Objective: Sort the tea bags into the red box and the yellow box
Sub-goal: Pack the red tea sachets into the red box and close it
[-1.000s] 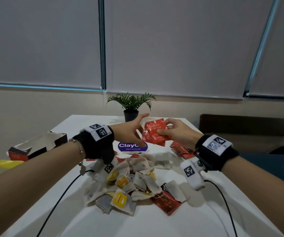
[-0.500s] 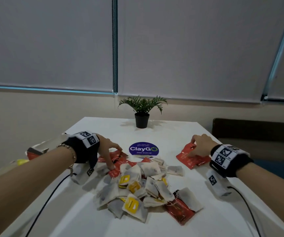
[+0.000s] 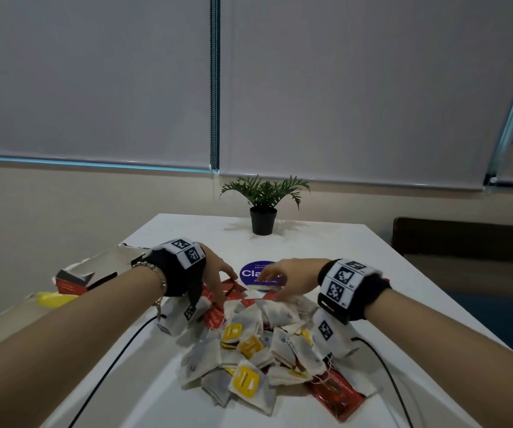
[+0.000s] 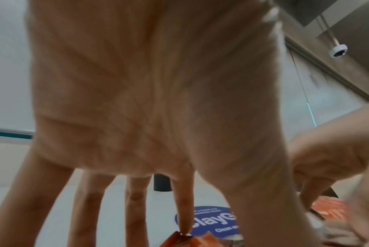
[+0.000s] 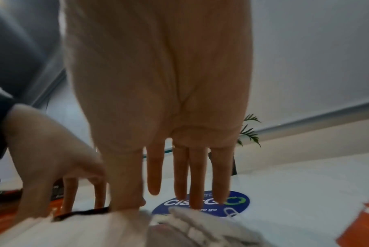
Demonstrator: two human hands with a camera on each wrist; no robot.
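Note:
A heap of white tea bags with yellow tags [image 3: 244,381] and red packets [image 3: 335,393] lies mid-table. My left hand [image 3: 225,287] reaches down at the heap's far left. Its straight fingers [image 4: 184,217] touch a red packet [image 4: 185,239] there. My right hand [image 3: 264,278] stretches leftward over the heap's far edge with straight fingers [image 5: 195,183] holding nothing, above white tea bags [image 5: 179,225]. The torn red box [image 3: 91,273] and the yellow box [image 3: 51,299] sit at the table's left edge, partly behind my left arm.
A round purple sticker [image 3: 249,271] lies just beyond the heap. A small potted plant [image 3: 262,211] stands at the far edge. Black cables [image 3: 110,362] run from both wrists toward me. More red packets [image 5: 361,225] lie to the right of my right hand.
A second ago both hands held red packets in the air. The right hand laid them at the table's right, then swung left to the heap's far edge. The left hand dropped onto the red packets.

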